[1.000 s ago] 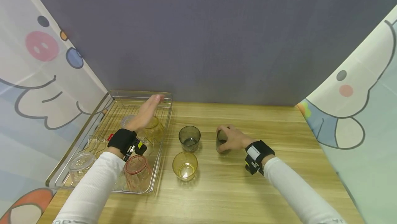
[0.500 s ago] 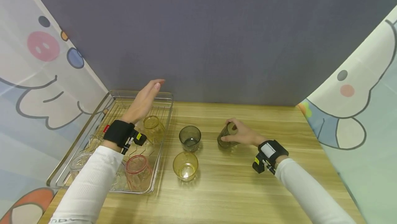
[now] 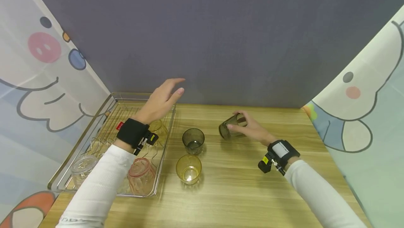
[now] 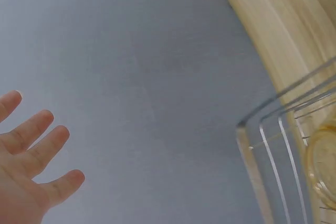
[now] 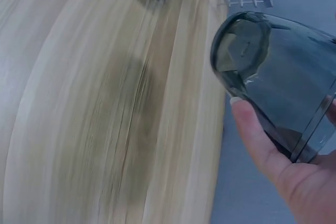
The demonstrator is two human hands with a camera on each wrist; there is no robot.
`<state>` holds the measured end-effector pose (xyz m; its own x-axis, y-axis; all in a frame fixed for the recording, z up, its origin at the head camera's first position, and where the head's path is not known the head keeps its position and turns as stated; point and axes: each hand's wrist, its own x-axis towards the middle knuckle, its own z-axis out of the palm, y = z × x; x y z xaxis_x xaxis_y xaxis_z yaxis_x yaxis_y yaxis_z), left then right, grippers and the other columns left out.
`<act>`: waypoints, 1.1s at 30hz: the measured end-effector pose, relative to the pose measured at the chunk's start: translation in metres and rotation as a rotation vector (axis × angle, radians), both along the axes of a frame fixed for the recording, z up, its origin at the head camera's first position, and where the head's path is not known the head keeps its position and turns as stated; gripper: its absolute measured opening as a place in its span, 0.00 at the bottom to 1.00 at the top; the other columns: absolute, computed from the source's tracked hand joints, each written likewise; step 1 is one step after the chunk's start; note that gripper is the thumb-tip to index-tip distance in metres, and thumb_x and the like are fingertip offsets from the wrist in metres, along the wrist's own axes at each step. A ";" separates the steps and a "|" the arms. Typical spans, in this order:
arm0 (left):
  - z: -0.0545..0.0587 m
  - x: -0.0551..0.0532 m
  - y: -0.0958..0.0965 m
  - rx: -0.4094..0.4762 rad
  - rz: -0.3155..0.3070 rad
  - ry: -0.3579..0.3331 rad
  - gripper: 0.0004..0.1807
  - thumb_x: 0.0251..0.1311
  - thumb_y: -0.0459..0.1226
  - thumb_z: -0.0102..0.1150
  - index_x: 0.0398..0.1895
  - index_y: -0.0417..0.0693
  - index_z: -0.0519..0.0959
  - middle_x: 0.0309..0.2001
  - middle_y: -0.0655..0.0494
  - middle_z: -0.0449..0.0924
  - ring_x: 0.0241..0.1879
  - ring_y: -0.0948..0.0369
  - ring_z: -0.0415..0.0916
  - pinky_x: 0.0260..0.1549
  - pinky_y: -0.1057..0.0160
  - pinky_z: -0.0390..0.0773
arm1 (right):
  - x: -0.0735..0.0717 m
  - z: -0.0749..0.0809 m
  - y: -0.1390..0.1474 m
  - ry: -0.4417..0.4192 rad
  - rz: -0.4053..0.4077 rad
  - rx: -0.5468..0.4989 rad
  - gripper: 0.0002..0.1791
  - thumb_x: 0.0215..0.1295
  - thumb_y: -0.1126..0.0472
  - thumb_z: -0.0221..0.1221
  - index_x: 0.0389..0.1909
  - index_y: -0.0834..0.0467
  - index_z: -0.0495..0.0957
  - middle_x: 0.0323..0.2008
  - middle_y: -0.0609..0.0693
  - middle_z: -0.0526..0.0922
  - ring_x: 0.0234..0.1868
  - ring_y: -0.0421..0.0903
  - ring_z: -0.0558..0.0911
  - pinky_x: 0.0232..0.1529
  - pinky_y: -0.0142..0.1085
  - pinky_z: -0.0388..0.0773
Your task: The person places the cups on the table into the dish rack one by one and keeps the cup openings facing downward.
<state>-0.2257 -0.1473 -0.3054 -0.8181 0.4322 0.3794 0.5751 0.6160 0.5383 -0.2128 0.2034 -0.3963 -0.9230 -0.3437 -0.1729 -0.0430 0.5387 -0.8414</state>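
My right hand (image 3: 250, 128) grips a smoky grey glass (image 3: 231, 127), tilted on its side above the table; in the right wrist view the thumb lies along the wall of the glass (image 5: 294, 72). With fingers spread and nothing held, my left hand (image 3: 161, 101) hovers over the far right part of the wire rack (image 3: 172, 122). Under that wrist, a yellow glass (image 3: 159, 131) stands in the rack, partly hidden. A second smoky grey glass (image 3: 193, 141) and a yellow glass (image 3: 188, 169) stand upright on the table between the hands.
In the rack's near part are a pink-rimmed glass (image 3: 141, 175) and a clear glass (image 3: 82, 168). A grey wall (image 3: 221, 38) rises behind the wooden table (image 3: 246, 193). Cartoon-printed curtains (image 3: 353, 115) flank both sides.
My right hand has lifted the smoky glass off the table and tipped it from upright to sideways. My left hand has risen, then moved right, its fingers spreading.
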 end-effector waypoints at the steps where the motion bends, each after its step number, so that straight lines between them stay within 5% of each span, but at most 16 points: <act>1: 0.002 0.000 0.003 -0.015 -0.003 0.020 0.38 0.73 0.63 0.29 0.74 0.49 0.61 0.74 0.47 0.61 0.74 0.50 0.58 0.70 0.45 0.62 | 0.001 0.001 0.000 -0.001 -0.007 -0.004 0.41 0.65 0.40 0.61 0.73 0.46 0.54 0.66 0.58 0.63 0.67 0.59 0.65 0.57 0.49 0.75; 7: 0.005 0.003 0.019 -0.105 -0.016 0.092 0.41 0.71 0.67 0.25 0.74 0.50 0.62 0.73 0.48 0.63 0.73 0.50 0.59 0.72 0.42 0.56 | 0.003 0.008 -0.005 0.014 -0.024 -0.046 0.40 0.67 0.38 0.57 0.73 0.44 0.51 0.70 0.58 0.59 0.69 0.60 0.64 0.62 0.57 0.70; 15: -0.001 0.011 0.043 -0.204 -0.040 0.137 0.49 0.64 0.74 0.17 0.73 0.53 0.63 0.72 0.49 0.64 0.74 0.52 0.59 0.73 0.36 0.50 | 0.003 0.019 -0.013 0.041 -0.031 -0.133 0.37 0.71 0.38 0.52 0.74 0.43 0.49 0.69 0.56 0.59 0.64 0.59 0.70 0.58 0.49 0.73; 19: -0.003 0.014 0.054 -0.245 -0.059 0.168 0.44 0.67 0.71 0.23 0.73 0.54 0.63 0.72 0.50 0.64 0.73 0.52 0.60 0.73 0.36 0.50 | 0.003 0.025 -0.017 0.032 -0.050 -0.163 0.36 0.71 0.36 0.50 0.74 0.40 0.48 0.68 0.55 0.59 0.66 0.60 0.69 0.58 0.51 0.72; 23: -0.003 0.017 0.064 -0.281 -0.079 0.186 0.37 0.71 0.65 0.35 0.74 0.54 0.62 0.72 0.49 0.63 0.73 0.52 0.60 0.73 0.37 0.49 | 0.003 0.029 -0.020 0.023 -0.059 -0.224 0.34 0.72 0.35 0.46 0.73 0.38 0.47 0.69 0.54 0.55 0.70 0.59 0.62 0.61 0.60 0.67; 29: -0.009 0.020 0.079 -0.339 -0.102 0.197 0.53 0.60 0.76 0.13 0.75 0.53 0.60 0.73 0.48 0.63 0.72 0.51 0.62 0.74 0.36 0.49 | 0.005 0.034 -0.027 -0.009 -0.016 -0.367 0.34 0.75 0.36 0.41 0.74 0.40 0.43 0.79 0.50 0.25 0.80 0.57 0.33 0.70 0.74 0.39; 33: -0.016 0.023 0.085 -0.370 -0.107 0.211 0.50 0.63 0.74 0.19 0.75 0.52 0.60 0.72 0.47 0.63 0.72 0.50 0.63 0.74 0.36 0.49 | 0.008 0.036 -0.037 -0.027 0.007 -0.439 0.35 0.75 0.36 0.40 0.75 0.44 0.40 0.78 0.52 0.32 0.80 0.56 0.36 0.72 0.71 0.39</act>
